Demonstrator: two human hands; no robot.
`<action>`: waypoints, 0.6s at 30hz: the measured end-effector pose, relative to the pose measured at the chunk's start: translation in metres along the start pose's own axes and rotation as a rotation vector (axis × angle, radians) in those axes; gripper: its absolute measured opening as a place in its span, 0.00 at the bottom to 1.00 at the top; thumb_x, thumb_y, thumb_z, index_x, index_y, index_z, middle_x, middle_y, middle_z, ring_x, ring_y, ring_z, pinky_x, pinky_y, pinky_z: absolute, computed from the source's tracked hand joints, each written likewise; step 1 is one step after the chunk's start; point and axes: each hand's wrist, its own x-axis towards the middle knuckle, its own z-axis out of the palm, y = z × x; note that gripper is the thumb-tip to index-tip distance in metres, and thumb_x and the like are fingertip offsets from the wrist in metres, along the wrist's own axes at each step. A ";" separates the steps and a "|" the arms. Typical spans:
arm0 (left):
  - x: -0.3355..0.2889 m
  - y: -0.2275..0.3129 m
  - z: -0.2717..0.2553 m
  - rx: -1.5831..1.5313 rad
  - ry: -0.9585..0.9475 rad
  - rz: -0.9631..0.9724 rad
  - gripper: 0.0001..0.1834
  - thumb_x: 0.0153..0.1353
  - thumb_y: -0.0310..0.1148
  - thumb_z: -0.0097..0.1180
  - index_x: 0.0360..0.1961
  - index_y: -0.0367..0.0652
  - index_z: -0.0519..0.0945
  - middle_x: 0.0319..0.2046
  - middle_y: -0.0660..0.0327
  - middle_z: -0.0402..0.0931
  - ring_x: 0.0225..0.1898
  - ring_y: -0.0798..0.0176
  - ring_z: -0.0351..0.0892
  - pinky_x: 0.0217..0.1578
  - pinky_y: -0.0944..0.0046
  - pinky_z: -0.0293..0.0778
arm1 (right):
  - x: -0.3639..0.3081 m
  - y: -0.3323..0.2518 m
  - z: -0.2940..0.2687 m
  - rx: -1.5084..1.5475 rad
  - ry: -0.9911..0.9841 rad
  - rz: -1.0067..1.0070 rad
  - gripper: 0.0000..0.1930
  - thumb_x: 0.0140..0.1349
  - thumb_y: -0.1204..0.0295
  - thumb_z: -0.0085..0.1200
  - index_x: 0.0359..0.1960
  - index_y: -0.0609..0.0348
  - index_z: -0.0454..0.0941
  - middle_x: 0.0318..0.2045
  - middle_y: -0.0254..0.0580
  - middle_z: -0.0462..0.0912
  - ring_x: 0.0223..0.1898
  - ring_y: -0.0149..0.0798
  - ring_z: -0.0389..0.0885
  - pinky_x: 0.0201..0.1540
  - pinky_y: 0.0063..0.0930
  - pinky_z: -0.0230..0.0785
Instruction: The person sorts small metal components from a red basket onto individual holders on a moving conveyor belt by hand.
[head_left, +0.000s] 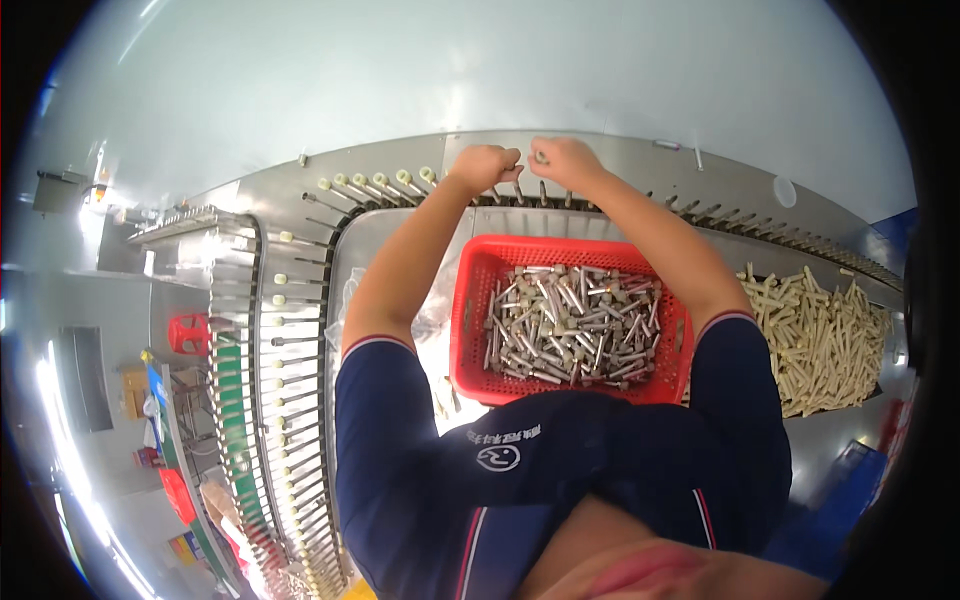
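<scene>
Over the far run of the chain conveyor (365, 208), both my arms reach forward with the hands close together. My left hand (487, 168) is closed by the top of a thin metal spindle (519, 194); whatever its fingers hold is hidden. My right hand (565, 165) is curled just right of it, around a small pale piece (541, 157) that shows between the fingers. Left of my hands, several spindles carry pale round caps (404, 177). Nearer me stands a red perforated basket (470, 330), holding many metal pins (575, 325) with dull ends.
A large heap of cream-coloured sticks (815, 340) lies to the right. The conveyor curves down the left side with rows of capped spindles (280, 300). Bare spindles (740, 220) continue to the right. A pale wall (500, 70) rises behind. A red stool (188, 334) stands far left.
</scene>
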 end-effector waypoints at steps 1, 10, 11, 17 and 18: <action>-0.015 0.001 -0.007 -0.096 0.116 -0.066 0.14 0.57 0.46 0.56 0.30 0.46 0.73 0.20 0.56 0.75 0.25 0.48 0.76 0.25 0.51 0.72 | 0.004 -0.039 -0.041 0.438 -0.071 0.249 0.10 0.57 0.62 0.55 0.29 0.55 0.73 0.14 0.43 0.74 0.19 0.40 0.78 0.24 0.36 0.68; -0.086 0.126 0.014 -0.582 -0.053 -0.013 0.43 0.41 0.47 0.70 0.60 0.48 0.67 0.60 0.44 0.61 0.56 0.44 0.69 0.54 0.50 0.69 | -0.151 0.013 -0.007 0.035 -0.455 -0.131 0.44 0.39 0.42 0.66 0.56 0.51 0.67 0.48 0.48 0.75 0.53 0.48 0.73 0.57 0.51 0.58; -0.099 0.124 0.032 -0.442 -0.082 -0.054 0.45 0.40 0.47 0.71 0.61 0.47 0.66 0.61 0.43 0.58 0.57 0.42 0.67 0.55 0.48 0.67 | -0.160 0.011 0.011 0.036 -0.465 -0.041 0.49 0.37 0.42 0.67 0.60 0.51 0.62 0.54 0.48 0.70 0.58 0.50 0.66 0.60 0.55 0.50; -0.084 0.015 0.005 0.095 0.459 -0.314 0.32 0.48 0.45 0.65 0.55 0.53 0.71 0.57 0.48 0.63 0.53 0.48 0.70 0.54 0.46 0.64 | -0.022 -0.031 0.013 0.097 -0.044 -0.152 0.37 0.47 0.55 0.65 0.58 0.53 0.65 0.56 0.47 0.67 0.59 0.51 0.64 0.62 0.52 0.52; -0.072 0.005 -0.005 0.194 0.483 -0.245 0.26 0.51 0.45 0.63 0.51 0.53 0.74 0.53 0.52 0.69 0.48 0.51 0.73 0.52 0.46 0.65 | -0.003 -0.031 0.023 0.026 0.067 -0.209 0.33 0.48 0.54 0.63 0.55 0.53 0.68 0.51 0.48 0.72 0.54 0.51 0.68 0.57 0.49 0.58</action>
